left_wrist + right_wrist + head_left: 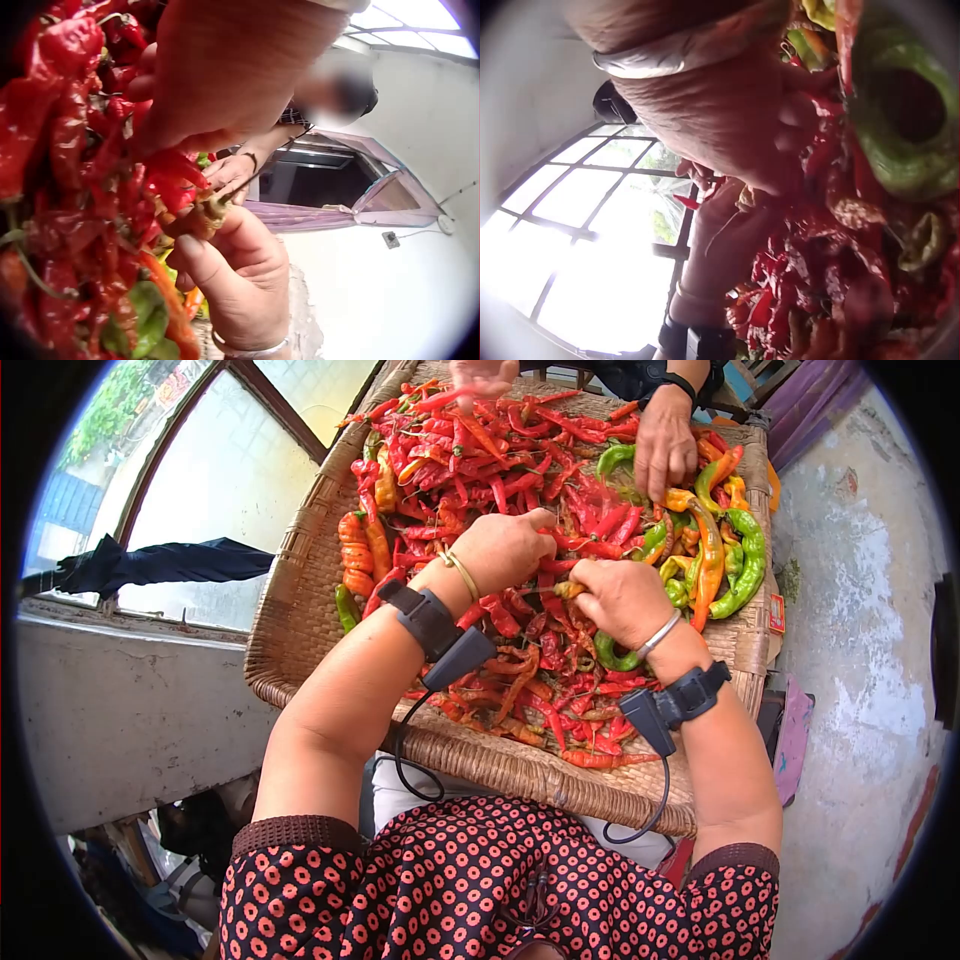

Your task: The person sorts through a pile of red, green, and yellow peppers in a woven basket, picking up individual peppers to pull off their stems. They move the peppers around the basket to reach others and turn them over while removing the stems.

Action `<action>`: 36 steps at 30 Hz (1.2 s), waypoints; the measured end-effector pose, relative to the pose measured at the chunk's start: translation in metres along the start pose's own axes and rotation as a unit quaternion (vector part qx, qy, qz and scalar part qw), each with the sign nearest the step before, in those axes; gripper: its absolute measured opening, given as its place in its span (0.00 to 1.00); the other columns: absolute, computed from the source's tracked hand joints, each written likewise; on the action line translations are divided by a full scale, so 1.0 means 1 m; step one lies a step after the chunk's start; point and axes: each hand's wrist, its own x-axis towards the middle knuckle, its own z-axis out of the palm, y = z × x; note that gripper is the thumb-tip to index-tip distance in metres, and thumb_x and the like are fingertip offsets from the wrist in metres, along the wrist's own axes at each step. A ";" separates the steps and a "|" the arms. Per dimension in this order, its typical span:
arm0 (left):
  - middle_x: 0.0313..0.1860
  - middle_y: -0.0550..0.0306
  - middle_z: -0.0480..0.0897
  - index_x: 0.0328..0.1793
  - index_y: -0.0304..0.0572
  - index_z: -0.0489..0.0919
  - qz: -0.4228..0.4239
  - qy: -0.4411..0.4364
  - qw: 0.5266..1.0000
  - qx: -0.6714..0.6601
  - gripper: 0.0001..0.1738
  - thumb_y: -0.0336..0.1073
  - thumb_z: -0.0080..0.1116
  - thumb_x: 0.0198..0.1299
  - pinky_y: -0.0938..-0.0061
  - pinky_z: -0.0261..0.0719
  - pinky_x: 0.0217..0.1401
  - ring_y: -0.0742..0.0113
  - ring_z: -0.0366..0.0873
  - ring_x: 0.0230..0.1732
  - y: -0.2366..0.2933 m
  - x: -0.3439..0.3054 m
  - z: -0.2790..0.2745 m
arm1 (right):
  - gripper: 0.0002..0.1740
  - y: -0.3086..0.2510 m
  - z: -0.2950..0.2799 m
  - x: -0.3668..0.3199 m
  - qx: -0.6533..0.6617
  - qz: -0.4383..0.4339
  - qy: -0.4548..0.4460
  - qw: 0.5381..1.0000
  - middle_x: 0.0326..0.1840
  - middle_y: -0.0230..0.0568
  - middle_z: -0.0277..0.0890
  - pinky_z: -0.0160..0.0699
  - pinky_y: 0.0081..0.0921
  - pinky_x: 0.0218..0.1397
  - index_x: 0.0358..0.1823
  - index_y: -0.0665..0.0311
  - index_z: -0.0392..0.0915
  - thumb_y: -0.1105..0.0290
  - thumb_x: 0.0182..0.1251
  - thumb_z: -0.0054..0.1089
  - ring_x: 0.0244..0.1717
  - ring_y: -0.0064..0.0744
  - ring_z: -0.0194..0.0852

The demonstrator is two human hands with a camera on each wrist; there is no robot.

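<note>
My right hand (625,600) pinches a shrivelled yellowish-brown pepper (208,216) between thumb and fingers, its thin stem pointing up and away in the left wrist view. Close beside it, my left hand (500,555) is low over the heap of red peppers (510,605), palm down. A red pepper (178,178) shows at that hand's underside in the left wrist view; I cannot tell whether the hidden fingers grip it. The peppers lie in a wide woven basket (270,635), many of them wrinkled. Below my right hand lies a curled green pepper (615,653).
Across the basket, another person's hand (665,450) reaches down to the green and orange peppers (740,565); their other hand (482,378) is over the far edge. A window (200,510) and a dark folded umbrella (170,567) flank the left side. A pale wall stands at right.
</note>
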 end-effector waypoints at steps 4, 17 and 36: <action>0.29 0.56 0.79 0.31 0.40 0.77 0.061 0.029 0.981 -0.183 0.07 0.30 0.61 0.45 0.69 0.75 0.33 0.61 0.77 0.28 -0.011 0.004 -0.009 | 0.10 0.009 -0.027 0.004 0.277 0.147 -0.010 0.949 0.19 0.36 0.72 0.70 0.26 0.25 0.30 0.64 0.77 0.65 0.51 0.61 0.20 0.25 0.72; 0.21 0.71 0.75 0.32 0.45 0.77 -0.177 -0.003 0.784 -0.595 0.07 0.37 0.55 0.59 0.90 0.61 0.18 0.87 0.65 0.16 -0.011 0.000 -0.059 | 0.14 0.039 -0.030 0.004 0.513 0.315 0.040 0.797 0.18 0.28 0.70 0.62 0.12 0.16 0.28 0.62 0.73 0.58 0.63 0.53 0.15 0.13 0.64; 0.27 0.67 0.76 0.39 0.43 0.74 -0.160 0.046 0.746 -0.645 0.08 0.39 0.51 0.62 0.87 0.71 0.29 0.83 0.73 0.27 0.012 0.012 -0.028 | 0.13 0.029 -0.026 0.005 0.723 0.226 0.070 0.649 0.30 0.33 0.75 0.72 0.12 0.23 0.45 0.64 0.71 0.66 0.63 0.54 0.22 0.16 0.71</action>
